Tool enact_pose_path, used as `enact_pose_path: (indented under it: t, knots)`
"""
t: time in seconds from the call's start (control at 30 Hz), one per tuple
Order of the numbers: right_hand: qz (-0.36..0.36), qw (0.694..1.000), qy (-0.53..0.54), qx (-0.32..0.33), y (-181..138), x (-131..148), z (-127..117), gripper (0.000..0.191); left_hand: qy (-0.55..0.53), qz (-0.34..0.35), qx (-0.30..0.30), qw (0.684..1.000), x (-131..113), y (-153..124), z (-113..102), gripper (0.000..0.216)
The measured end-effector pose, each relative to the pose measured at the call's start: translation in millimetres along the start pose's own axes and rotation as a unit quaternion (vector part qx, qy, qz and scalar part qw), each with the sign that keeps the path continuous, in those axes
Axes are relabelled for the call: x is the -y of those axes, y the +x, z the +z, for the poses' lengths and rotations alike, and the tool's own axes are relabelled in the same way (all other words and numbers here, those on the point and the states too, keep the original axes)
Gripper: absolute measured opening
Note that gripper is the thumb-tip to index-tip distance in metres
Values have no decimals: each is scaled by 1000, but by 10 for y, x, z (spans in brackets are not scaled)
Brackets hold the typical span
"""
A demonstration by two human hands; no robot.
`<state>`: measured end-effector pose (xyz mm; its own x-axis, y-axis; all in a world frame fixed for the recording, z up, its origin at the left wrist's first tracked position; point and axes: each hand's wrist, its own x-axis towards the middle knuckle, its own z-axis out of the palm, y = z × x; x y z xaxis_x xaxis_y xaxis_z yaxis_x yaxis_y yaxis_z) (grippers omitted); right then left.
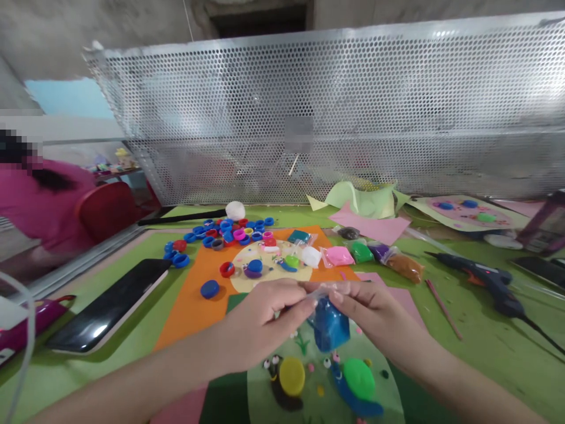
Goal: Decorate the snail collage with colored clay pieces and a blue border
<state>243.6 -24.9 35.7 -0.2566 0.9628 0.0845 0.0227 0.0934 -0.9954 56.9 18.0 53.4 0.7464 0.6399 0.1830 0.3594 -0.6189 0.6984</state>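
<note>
hands (269, 318) (375, 306) pinch blue packet (331, 328) by edge

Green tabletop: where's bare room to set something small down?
Right side of the tabletop, between right forearm, pink stick and glue gun: bare but for specks. Narrower: the strip between black phone and orange sheet. Crowded: the ring cluster, the row of coloured packets, and the snail picture, left hand and right hand over its far part.

Fingers (346, 302) partly hid the top of the blue packet (331, 331), and the green card (224, 393) below it was cut off.
</note>
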Motion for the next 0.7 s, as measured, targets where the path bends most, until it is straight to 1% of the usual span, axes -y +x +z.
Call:
enact_pose_path:
  t: [0.03, 0.1, 0.2, 0.27, 0.37, 0.5, 0.57, 0.63, 0.7]
  knots:
    - [1, 1000, -24, -9, -8, 2, -20, 33, -15, -3, -5, 1000, 6, 1, -11, 39]
    - [-20, 995, -95, -35, -18, 2, -70, 34, -39, -12, -13, 999, 16, 3, -37, 39]
    - [-71, 969, -224, -75, -15, -4, -122, 36, -38, -11, -11, 999, 24, 7, -62, 39]
    - [-86, 955, -270, -82, -7, -8, -123, 37, -20, -7, -8, 1000, 30, 10, -57, 39]
    - [-92, 955, -273, -70, 3, -8, -87, 38, 7, -3, -2, 1000, 46, 14, -30, 39]
    - [-110, 953, -274, -66, 17, -3, -26, 35, 2, -19, -1, 1000, 58, 34, -21, 32]
    - [-122, 951, -272, -81, 24, -3, 1, 35, -2, 9, -12, 1000, 55, 60, -24, 33]
    - [-134, 952, -257, -97, 30, -5, 26, 33, 3, 63, -23, 998, 48, 95, -20, 36]
    - [-141, 957, -230, -111, 37, -4, 40, 26, 6, 102, -26, 994, 40, 134, -5, 37]
